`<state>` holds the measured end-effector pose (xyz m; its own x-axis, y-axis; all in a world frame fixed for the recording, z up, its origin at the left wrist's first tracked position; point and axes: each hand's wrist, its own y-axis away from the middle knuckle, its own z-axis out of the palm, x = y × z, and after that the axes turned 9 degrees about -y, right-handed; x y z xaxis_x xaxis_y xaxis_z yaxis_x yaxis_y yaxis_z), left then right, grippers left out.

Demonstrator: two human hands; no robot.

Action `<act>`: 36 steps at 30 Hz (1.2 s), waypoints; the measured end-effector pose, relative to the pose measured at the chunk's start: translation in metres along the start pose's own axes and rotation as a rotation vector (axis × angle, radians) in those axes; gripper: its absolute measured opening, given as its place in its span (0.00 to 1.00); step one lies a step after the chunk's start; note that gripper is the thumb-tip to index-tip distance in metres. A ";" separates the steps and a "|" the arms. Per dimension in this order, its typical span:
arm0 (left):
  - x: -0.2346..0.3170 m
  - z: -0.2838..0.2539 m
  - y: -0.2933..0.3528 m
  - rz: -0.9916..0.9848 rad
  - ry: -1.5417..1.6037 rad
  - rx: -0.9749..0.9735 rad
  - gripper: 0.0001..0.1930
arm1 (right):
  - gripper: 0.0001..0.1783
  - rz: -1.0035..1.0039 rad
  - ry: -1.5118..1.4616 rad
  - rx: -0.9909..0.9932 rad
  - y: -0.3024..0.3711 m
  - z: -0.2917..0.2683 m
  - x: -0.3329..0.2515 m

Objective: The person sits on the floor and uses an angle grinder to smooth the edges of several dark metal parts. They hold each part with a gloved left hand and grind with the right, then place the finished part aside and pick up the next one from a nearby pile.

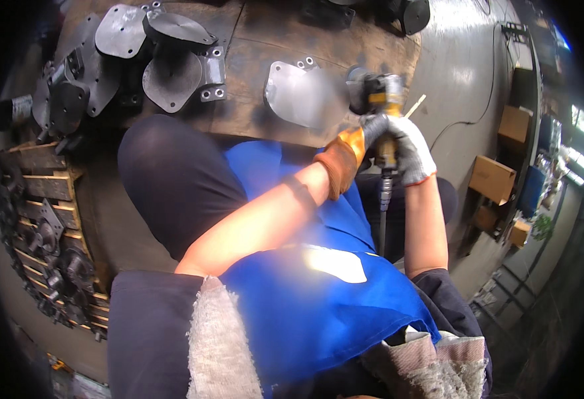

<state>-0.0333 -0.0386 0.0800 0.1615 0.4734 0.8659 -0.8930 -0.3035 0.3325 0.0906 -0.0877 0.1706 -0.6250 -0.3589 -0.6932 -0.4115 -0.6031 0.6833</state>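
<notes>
A yellow-and-black air grinder is held near the right part of the wooden bench top, its head pointing away from me and somewhat blurred. My right hand, in a white knit glove, is wrapped round its body. My left hand, in an orange glove with grey fingers, crosses over from the left and closes on the grinder beside the right hand. From the tool's near end, a metal coupling and hose run down toward my lap. Just left of the grinder head lies a rounded grey metal plate with small holes; a blur hides its right side.
Several similar plates with brackets are piled on the left of the bench. A wooden pallet of dark metal parts stands at lower left. On the right are shelving with cardboard boxes and a cable on the floor.
</notes>
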 end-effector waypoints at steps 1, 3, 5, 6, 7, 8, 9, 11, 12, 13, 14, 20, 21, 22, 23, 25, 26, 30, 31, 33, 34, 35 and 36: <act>-0.017 -0.002 -0.008 -0.036 -0.208 0.036 0.15 | 0.15 0.111 -0.077 0.065 0.008 -0.011 -0.006; -0.064 -0.011 -0.034 -0.444 -1.028 0.165 0.10 | 0.19 0.037 -0.140 0.050 0.002 -0.028 0.001; -0.061 -0.034 -0.023 -0.708 -1.545 0.128 0.10 | 0.15 0.006 -0.189 0.022 0.010 -0.040 0.007; -0.031 -0.036 -0.019 -0.847 -1.012 0.238 0.13 | 0.14 -0.004 -0.187 0.064 0.016 -0.049 0.013; -0.030 -0.040 -0.014 -0.865 -1.016 0.188 0.14 | 0.14 0.006 -0.175 0.071 0.017 -0.049 0.017; -0.027 -0.043 -0.010 -0.879 -1.019 0.140 0.16 | 0.13 0.017 -0.160 0.078 0.016 -0.050 0.023; -0.049 -0.047 -0.009 -0.744 -1.564 -0.123 0.17 | 0.13 0.035 -0.156 0.090 0.012 -0.052 0.028; -0.058 -0.057 -0.009 -0.683 -1.984 -0.377 0.24 | 0.14 0.035 -0.096 0.071 0.009 -0.050 0.033; -0.063 -0.062 -0.009 -0.626 -2.188 -0.501 0.28 | 0.16 0.040 -0.056 0.082 0.009 -0.048 0.034; -0.078 -0.076 -0.014 -0.629 -2.187 -0.441 0.28 | 0.16 0.053 -0.024 0.070 0.011 -0.045 0.033; -0.099 -0.091 -0.020 -0.633 -2.183 -0.376 0.28 | 0.16 0.066 0.013 0.054 0.013 -0.044 0.030; -0.086 -0.082 -0.029 -0.636 -1.905 -0.054 0.29 | 0.14 0.085 -0.018 0.047 0.018 -0.063 0.033; -0.101 -0.093 -0.035 -0.713 -1.634 0.154 0.29 | 0.13 0.082 -0.041 0.051 0.020 -0.065 0.032; -0.108 -0.101 -0.032 -0.737 -1.479 0.304 0.29 | 0.14 0.084 -0.052 0.068 0.022 -0.067 0.033; -0.115 -0.108 -0.032 -0.767 -1.249 0.528 0.29 | 0.14 0.084 -0.057 0.091 0.025 -0.068 0.032; -0.128 -0.128 -0.039 -0.777 -0.762 0.903 0.29 | 0.14 0.113 -0.074 0.113 0.025 -0.076 0.032; -0.122 -0.133 -0.046 -0.845 -0.623 0.959 0.28 | 0.14 0.101 -0.085 0.128 0.026 -0.079 0.032; -0.108 -0.171 -0.054 -0.751 -0.548 0.878 0.32 | 0.13 0.058 -0.114 0.152 0.030 -0.083 0.030; -0.106 -0.173 -0.059 -0.746 -0.337 0.926 0.31 | 0.13 0.051 -0.118 0.162 0.033 -0.084 0.030; -0.104 -0.176 -0.056 -0.563 -1.211 0.598 0.24 | 0.13 0.031 -0.134 0.152 0.035 -0.089 0.031; -0.099 -0.161 -0.057 -0.501 -0.636 0.810 0.22 | 0.13 0.020 -0.140 0.149 0.035 -0.093 0.032; -0.112 -0.171 -0.060 -0.493 -0.755 0.802 0.19 | 0.14 0.023 -0.133 0.137 0.036 -0.094 0.033; -0.123 -0.184 -0.058 -0.434 -0.778 0.790 0.21 | 0.14 0.025 -0.132 0.145 0.037 -0.095 0.033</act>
<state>-0.0792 0.0734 -0.1142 0.8413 0.1159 0.5280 -0.2390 -0.7962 0.5558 0.1174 -0.1897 0.1512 -0.7141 -0.2700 -0.6459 -0.4800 -0.4828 0.7325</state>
